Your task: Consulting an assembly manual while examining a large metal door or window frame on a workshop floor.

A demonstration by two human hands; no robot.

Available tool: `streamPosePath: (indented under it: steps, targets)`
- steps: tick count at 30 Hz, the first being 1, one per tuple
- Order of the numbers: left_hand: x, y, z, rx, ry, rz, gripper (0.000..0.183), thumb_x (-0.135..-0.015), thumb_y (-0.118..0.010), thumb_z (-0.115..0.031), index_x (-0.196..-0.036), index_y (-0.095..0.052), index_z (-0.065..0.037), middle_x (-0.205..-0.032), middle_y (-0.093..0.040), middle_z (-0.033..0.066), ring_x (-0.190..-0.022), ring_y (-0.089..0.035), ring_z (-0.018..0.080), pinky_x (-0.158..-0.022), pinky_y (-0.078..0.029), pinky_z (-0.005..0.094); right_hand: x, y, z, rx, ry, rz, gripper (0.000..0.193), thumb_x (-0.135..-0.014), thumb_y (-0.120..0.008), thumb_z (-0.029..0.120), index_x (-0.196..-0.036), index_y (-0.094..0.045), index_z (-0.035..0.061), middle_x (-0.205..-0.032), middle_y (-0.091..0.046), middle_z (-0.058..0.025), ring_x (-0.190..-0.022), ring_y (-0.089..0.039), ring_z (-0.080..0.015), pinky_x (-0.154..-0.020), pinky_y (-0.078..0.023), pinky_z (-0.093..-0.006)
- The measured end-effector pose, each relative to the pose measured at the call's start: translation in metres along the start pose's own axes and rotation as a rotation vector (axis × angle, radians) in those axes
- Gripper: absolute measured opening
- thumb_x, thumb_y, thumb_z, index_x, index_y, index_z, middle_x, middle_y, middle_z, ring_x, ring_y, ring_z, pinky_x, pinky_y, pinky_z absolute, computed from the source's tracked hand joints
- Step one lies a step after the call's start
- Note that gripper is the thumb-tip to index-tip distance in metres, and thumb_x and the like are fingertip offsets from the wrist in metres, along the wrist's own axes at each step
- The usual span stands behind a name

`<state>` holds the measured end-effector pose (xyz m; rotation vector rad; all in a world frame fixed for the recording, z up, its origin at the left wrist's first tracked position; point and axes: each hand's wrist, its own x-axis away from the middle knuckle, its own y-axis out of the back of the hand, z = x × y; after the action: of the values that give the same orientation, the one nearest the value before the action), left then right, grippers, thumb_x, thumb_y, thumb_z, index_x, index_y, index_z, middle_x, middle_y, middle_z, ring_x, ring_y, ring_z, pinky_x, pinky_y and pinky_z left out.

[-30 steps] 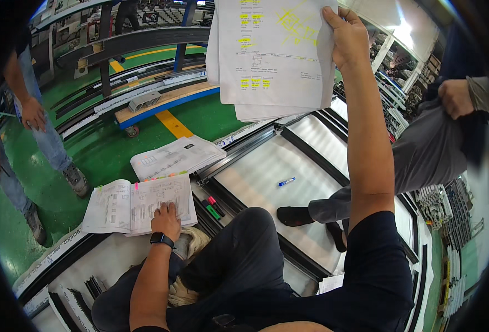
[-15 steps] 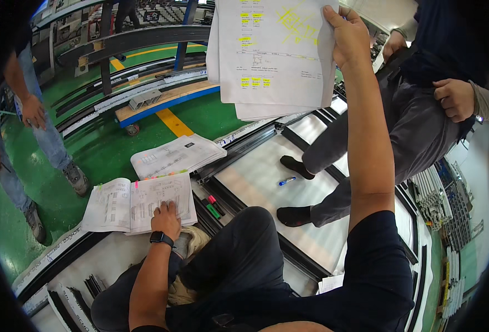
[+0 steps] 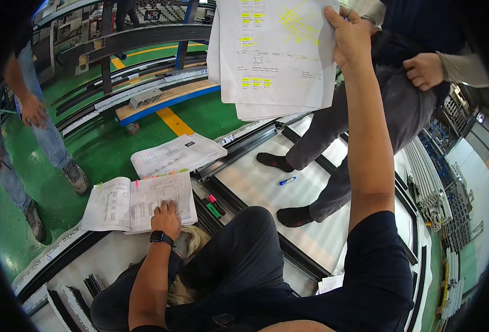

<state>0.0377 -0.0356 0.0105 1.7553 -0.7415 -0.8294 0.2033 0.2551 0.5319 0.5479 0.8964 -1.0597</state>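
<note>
My right hand (image 3: pixel 348 40) is raised high and pinches the upper right edge of a stack of printed sheets (image 3: pixel 280 72) with yellow highlighter marks. Low on the left, my left hand (image 3: pixel 167 221) lies on the right-hand page of an open book of technical drawings (image 3: pixel 110 206), fingers stretched out. Coloured tabs stick out along the book's top edge. Just behind the book rests a second pile of drawings (image 3: pixel 177 157). To the right of the book, a pink-capped marker (image 3: pixel 212 198) and a green marker (image 3: pixel 212 210) lie on the dark frame.
Someone in dark trousers (image 3: pixel 380 110) stands on the framed panel (image 3: pixel 255 185) in front of me, near a blue marker (image 3: pixel 287 181). Another person in jeans (image 3: pixel 45 127) stands at the left. A wheeled cart (image 3: pixel 161 105) and long profiles are behind.
The person on the panel has shifted left, and their farther foot now rests further left. My hands, the held sheets and the book look unchanged.
</note>
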Motion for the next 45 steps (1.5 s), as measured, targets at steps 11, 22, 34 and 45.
streamPosePath:
  steps: [11,22,34,45]
  targets:
    - [-0.001,0.003,-0.001,-0.003,0.04,0.079,0.06,-0.083,-0.069,-0.029,-0.137,-0.048,-0.01,-0.14,-0.048,0.0183,-0.12,-0.052,0.0431,-0.089,-0.054,0.0481,0.004,-0.001,0.007,0.019,-0.037,0.042,0.017,-0.091,-0.067,0.011,-0.101,-0.06,-0.0002,-0.09,-0.065,-0.0063,-0.08,-0.061,-0.0151,-0.077,-0.049,-0.0276]
    - [-0.003,-0.002,0.0,-0.022,0.034,0.074,0.059,-0.085,-0.066,-0.031,-0.138,-0.049,-0.01,-0.14,-0.048,0.0187,-0.12,-0.054,0.0438,-0.091,-0.053,0.0482,-0.016,0.013,-0.018,-0.05,-0.06,0.077,0.024,-0.088,-0.074,0.011,-0.105,-0.061,-0.001,-0.094,-0.068,-0.0073,-0.083,-0.066,-0.0167,-0.079,-0.054,-0.0281]
    - [-0.001,0.003,0.0,-0.006,0.026,0.061,0.061,-0.083,-0.069,-0.028,-0.138,-0.049,-0.008,-0.139,-0.05,0.0181,-0.12,-0.053,0.043,-0.09,-0.054,0.0476,-0.015,0.014,-0.019,-0.058,-0.051,0.075,0.024,-0.089,-0.074,0.012,-0.105,-0.062,-0.0012,-0.093,-0.069,-0.008,-0.082,-0.066,-0.0167,-0.078,-0.053,-0.0284]
    - [-0.002,0.003,-0.002,-0.012,0.035,0.064,0.06,-0.084,-0.067,-0.029,-0.138,-0.049,-0.008,-0.139,-0.05,0.0184,-0.119,-0.054,0.0425,-0.088,-0.055,0.0466,-0.014,0.013,-0.02,-0.061,-0.085,0.078,0.025,-0.088,-0.074,0.012,-0.105,-0.062,-0.0018,-0.094,-0.069,-0.009,-0.083,-0.066,-0.0171,-0.079,-0.053,-0.0284]
